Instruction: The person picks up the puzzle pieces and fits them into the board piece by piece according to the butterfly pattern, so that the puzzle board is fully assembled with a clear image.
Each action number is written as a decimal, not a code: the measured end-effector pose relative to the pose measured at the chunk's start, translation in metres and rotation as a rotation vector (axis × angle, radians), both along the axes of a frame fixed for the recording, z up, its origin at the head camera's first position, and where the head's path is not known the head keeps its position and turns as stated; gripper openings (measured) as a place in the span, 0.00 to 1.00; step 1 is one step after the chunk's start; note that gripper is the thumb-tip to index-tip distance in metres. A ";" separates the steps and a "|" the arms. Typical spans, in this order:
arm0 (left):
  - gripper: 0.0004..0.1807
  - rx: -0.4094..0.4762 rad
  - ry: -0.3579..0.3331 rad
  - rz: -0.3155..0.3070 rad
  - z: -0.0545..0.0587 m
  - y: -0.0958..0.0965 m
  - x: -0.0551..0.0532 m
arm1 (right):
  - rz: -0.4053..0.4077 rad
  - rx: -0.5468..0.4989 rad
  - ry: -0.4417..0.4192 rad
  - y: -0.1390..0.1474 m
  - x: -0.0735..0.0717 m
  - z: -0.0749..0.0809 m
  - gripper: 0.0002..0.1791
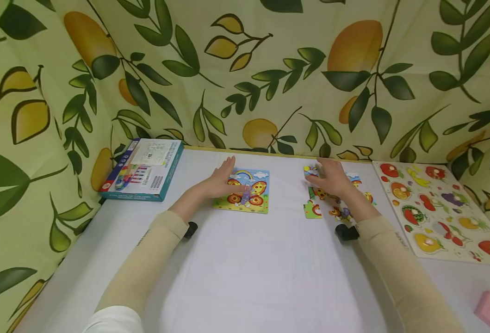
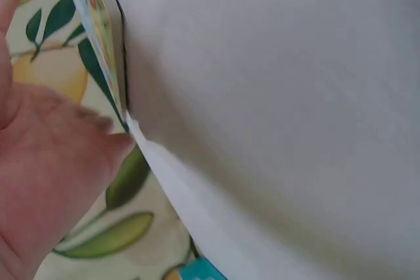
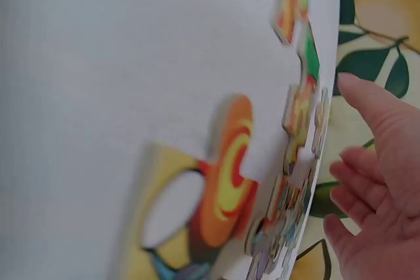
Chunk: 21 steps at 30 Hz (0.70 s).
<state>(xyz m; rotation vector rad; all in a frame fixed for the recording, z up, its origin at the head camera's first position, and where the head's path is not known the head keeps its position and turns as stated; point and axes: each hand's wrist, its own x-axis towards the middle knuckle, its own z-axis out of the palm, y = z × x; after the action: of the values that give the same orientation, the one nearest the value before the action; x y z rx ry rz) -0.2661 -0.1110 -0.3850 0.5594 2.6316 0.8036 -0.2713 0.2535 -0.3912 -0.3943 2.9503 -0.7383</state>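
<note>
One curtain (image 1: 269, 27) of printed fruit and leaves hangs behind a white table (image 1: 253, 268), where a fruit board (image 1: 457, 252) lies at right and a teal-edged box (image 1: 145, 169) at left. Between them, a butterfly picture board (image 1: 263, 178) lies flat beside the person's left hand (image 1: 219, 181), fingers straight, thumb stretched over the picture. The right hand (image 1: 332, 178), fingers loose and apart, hovers over scattered puzzle pieces (image 1: 309, 210); whether it touches any cannot be told.
</note>
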 end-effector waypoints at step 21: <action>0.68 -0.063 -0.192 -0.048 -0.001 -0.034 0.011 | -0.009 0.072 -0.099 0.006 -0.022 0.000 0.31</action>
<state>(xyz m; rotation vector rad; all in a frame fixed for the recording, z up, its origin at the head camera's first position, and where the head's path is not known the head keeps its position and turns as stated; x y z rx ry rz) -0.2549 -0.1453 -0.3855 0.4999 2.4503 0.7196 -0.2930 0.2593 -0.3915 -0.3292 2.8780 -0.6313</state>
